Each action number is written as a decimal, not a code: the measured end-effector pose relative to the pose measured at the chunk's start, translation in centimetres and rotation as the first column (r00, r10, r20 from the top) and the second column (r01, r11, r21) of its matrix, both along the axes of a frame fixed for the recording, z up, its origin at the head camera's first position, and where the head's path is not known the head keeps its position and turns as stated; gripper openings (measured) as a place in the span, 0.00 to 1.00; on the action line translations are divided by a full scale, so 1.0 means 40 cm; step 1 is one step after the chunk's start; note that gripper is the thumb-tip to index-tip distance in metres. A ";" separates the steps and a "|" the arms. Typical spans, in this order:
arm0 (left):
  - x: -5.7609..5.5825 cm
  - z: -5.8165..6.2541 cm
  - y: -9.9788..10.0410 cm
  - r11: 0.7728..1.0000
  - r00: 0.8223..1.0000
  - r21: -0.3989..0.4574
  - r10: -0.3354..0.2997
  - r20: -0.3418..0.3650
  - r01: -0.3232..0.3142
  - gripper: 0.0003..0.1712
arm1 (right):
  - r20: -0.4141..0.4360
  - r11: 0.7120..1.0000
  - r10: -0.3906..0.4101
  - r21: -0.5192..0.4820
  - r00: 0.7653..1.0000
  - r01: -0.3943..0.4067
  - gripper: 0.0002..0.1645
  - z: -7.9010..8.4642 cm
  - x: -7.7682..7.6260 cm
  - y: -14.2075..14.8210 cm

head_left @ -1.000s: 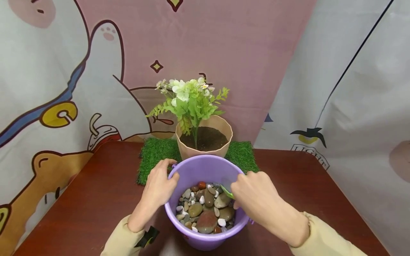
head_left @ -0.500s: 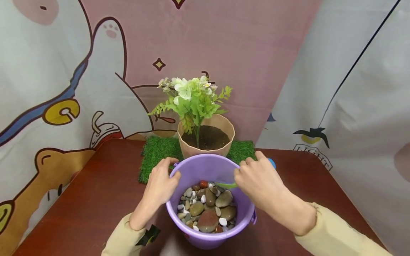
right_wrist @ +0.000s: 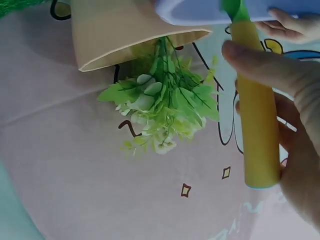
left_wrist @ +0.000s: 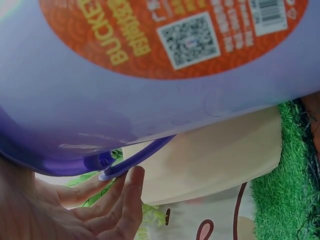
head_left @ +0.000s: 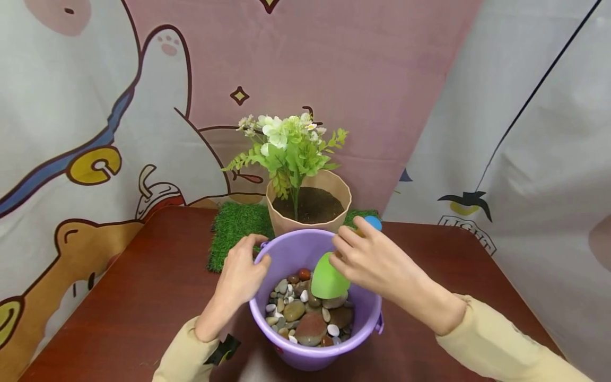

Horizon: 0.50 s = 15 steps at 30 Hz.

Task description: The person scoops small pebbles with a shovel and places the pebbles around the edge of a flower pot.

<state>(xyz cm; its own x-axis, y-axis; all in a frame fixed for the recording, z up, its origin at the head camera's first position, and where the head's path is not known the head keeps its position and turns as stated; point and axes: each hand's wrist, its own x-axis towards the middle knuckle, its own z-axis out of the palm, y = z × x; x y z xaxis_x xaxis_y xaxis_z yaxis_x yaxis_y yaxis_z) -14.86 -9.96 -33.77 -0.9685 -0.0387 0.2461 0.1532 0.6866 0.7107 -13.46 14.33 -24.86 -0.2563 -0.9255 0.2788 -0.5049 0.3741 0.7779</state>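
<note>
A purple bucket [head_left: 305, 362] stands on the table with wet pebbles [head_left: 310, 328] of mixed sizes and colours in its bottom. My left hand [head_left: 241, 278] grips its left rim, thumb on the inside and fingers outside by the handle [left_wrist: 137, 159]. My right hand [head_left: 377, 260], over the bucket's right rim, holds a small garden trowel by its yellow handle [right_wrist: 259, 125], which has a blue end. The trowel's green blade [head_left: 329, 281] points down inside the bucket and overlaps the pebbles in the head view, its broad face showing and bearing no stones.
Right behind the bucket, a beige flowerpot [head_left: 286, 225] with dark soil and white-and-green flowers [head_left: 286, 143] sits on a grass mat [head_left: 238, 228]. Brown tabletop [head_left: 143, 276] extends to both sides. A cartoon-printed cloth [head_left: 358, 79] hangs behind the table.
My right hand has turned the trowel, so its blade shows broad instead of edge-on, and the handle end has swung left toward the pot. My left hand keeps its grip on the rim.
</note>
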 end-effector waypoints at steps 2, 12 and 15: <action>0.000 0.000 0.001 1.000 1.000 0.000 0.000 -0.001 0.000 0.20 | -0.032 1.000 -0.006 0.007 0.999 0.007 0.26 -0.001 -0.003 -0.001; 0.001 0.001 0.001 1.000 1.000 0.007 0.002 0.003 -0.002 0.20 | -0.023 0.995 -0.085 0.055 0.996 0.086 0.17 -0.013 -0.037 0.010; 0.002 0.001 0.001 1.000 1.000 0.009 0.003 0.001 -0.003 0.20 | -0.012 0.994 -0.084 0.067 0.996 0.085 0.13 -0.012 -0.041 0.008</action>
